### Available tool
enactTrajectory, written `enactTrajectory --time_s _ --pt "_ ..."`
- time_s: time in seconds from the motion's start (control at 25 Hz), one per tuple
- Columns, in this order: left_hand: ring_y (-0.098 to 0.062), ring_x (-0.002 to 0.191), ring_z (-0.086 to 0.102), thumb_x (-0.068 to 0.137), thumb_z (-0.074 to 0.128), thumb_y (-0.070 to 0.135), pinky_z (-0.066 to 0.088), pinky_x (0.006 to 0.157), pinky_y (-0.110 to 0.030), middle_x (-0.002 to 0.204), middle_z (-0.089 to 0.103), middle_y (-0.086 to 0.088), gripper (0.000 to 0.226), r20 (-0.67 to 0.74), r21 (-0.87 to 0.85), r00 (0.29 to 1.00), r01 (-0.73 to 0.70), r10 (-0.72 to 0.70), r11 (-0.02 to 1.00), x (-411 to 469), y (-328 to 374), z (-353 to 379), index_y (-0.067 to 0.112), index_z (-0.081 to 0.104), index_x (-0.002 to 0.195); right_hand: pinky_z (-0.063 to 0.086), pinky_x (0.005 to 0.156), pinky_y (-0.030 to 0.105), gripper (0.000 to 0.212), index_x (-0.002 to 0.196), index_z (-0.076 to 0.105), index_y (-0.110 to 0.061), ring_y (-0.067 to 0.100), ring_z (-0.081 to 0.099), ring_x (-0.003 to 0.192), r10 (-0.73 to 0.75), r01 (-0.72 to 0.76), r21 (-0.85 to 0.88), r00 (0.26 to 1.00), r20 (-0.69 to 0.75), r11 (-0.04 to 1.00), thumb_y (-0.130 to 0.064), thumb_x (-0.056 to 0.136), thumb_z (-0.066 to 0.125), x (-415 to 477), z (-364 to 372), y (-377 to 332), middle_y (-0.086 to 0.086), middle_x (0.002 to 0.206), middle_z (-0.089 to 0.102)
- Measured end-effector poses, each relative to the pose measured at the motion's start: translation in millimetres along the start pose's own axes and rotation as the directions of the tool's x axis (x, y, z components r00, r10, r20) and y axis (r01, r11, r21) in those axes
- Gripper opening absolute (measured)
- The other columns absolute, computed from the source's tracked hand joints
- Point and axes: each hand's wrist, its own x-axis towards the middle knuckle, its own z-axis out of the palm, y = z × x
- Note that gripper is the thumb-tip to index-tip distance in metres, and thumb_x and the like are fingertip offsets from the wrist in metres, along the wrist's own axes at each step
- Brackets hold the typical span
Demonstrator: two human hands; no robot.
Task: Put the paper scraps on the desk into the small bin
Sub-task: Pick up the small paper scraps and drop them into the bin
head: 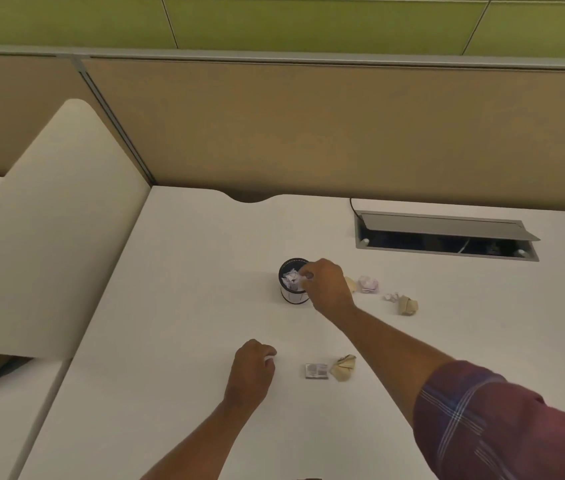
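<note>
A small dark bin (289, 296) stands mid-desk with crumpled white paper (290, 278) inside. My right hand (326, 285) hovers over its right rim, fingers pinched at the opening; whether a scrap sits in them I cannot tell. My left hand (251, 370) rests closed nearer me, a white scrap (270, 358) peeking from its fingers. Loose scraps lie right of the bin: a pinkish wad (367, 284), a tiny white bit (391, 296), a tan wad (407, 305). Another tan wad (343, 367) lies near the front.
A small printed grey card (316, 371) lies beside the front tan wad. A cable hatch with raised lid (443, 233) sits at the desk's back right. A tan partition wall (308, 133) runs behind, and a white divider panel (49, 237) stands at the left.
</note>
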Motion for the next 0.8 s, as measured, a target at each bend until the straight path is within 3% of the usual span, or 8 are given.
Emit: enactTrajectory --time_s 0.16,0.28,0.36,0.44,0.52,0.64,0.8 --pt "-0.018 0.087 0.067 0.083 0.066 0.000 0.056 0.082 -0.032 0.092 0.071 -0.005 0.021 -0.043 -0.042 0.999 -0.023 0.021 0.999 13 -12 -14 0.014 0.078 0.095 0.051 0.078 0.035 0.023 0.102 0.071 -0.004 0.029 0.061 0.092 -0.061 0.079 -0.178 0.993 0.104 0.981 -0.002 0.085 0.056 32 12 -7 0.013 0.101 0.060" --pt "-0.020 0.087 0.068 0.083 0.066 -0.001 0.057 0.082 -0.035 0.093 0.072 -0.007 0.022 -0.068 -0.056 0.998 -0.015 0.011 0.998 27 -14 -25 0.012 0.078 0.097 0.041 0.058 0.025 0.011 0.081 0.063 -0.013 0.024 0.057 0.076 -0.099 0.142 -0.294 0.983 0.156 0.945 -0.003 0.081 0.060 36 23 -9 0.000 0.083 0.047" --pt "-0.022 0.087 0.068 0.083 0.067 -0.001 0.058 0.081 -0.035 0.092 0.072 -0.009 0.022 -0.089 -0.065 0.996 -0.026 0.021 0.998 36 -13 -29 0.011 0.078 0.097 0.040 0.055 0.022 0.019 0.071 0.058 -0.017 0.019 0.052 0.069 -0.186 0.217 -0.319 0.975 0.125 0.923 -0.003 0.074 0.071 34 30 -1 -0.004 0.078 0.045" --pt "-0.023 0.085 0.068 0.082 0.067 -0.002 0.058 0.080 -0.037 0.091 0.072 -0.010 0.021 -0.109 -0.070 0.994 -0.035 0.027 0.997 43 -10 -31 0.010 0.078 0.095 0.052 0.073 0.031 0.014 0.091 0.068 -0.014 0.022 0.057 0.088 -0.195 0.221 -0.258 0.973 0.124 0.940 -0.005 0.081 0.066 25 30 5 0.001 0.098 0.055" --pt "-0.024 0.085 0.068 0.083 0.067 -0.003 0.057 0.080 -0.035 0.090 0.072 -0.011 0.021 -0.123 -0.086 0.992 -0.042 0.032 0.995 50 -5 -34 0.009 0.078 0.095 0.052 0.086 0.036 0.028 0.109 0.069 -0.012 0.026 0.055 0.103 -0.173 0.185 -0.212 0.982 0.074 0.960 -0.005 0.084 0.060 18 25 9 0.007 0.115 0.056" --pt "-0.025 0.083 0.066 0.084 0.066 -0.003 0.055 0.076 -0.033 0.089 0.070 -0.011 0.020 -0.145 -0.095 0.988 -0.071 0.057 0.993 61 14 -39 0.009 0.077 0.095 0.052 0.089 0.040 0.029 0.117 0.065 -0.013 0.028 0.056 0.106 -0.140 0.130 -0.232 0.990 -0.027 0.964 -0.012 0.089 0.059 6 11 16 0.008 0.123 0.056" --pt "-0.019 0.081 0.062 0.086 0.065 -0.002 0.049 0.074 -0.026 0.090 0.067 -0.009 0.020 -0.217 -0.112 0.970 -0.133 0.107 0.985 88 43 -50 0.010 0.076 0.098 0.049 0.090 0.042 0.036 0.124 0.059 -0.014 0.028 0.057 0.112 -0.168 0.144 -0.329 0.985 -0.047 0.933 -0.021 0.088 0.064 -25 3 42 0.008 0.128 0.057"
